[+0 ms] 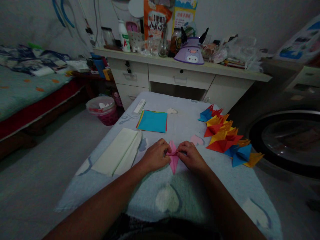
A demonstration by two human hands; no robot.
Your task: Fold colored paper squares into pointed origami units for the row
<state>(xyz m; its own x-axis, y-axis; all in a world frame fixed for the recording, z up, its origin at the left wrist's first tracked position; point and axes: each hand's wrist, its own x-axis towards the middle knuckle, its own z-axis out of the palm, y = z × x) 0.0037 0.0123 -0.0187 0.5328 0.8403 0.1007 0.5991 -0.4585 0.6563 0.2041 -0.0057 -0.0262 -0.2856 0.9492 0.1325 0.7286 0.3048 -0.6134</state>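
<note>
A pink sheet of origami paper (174,164), folded into a narrow diamond, lies on the cloth-covered table between my hands. My left hand (158,154) pinches its left side with curled fingers. On the opposite side, my right hand (189,154) has thumb and fingers closed on the paper near its middle. Fingertips of both hands hide part of the folds. Beyond my left hand rests a stack of square paper (153,121) with a blue sheet on top. Folded paper cranes (225,141) in red, yellow, orange and blue stand in a cluster to the right.
A folded cream cloth or paper (116,151) lies on the table's left side, and a small white box (139,106) sits near the far left corner. Behind stands a white desk (180,75). A pink bin (106,111) is on the floor at left, a washing machine (287,140) at right.
</note>
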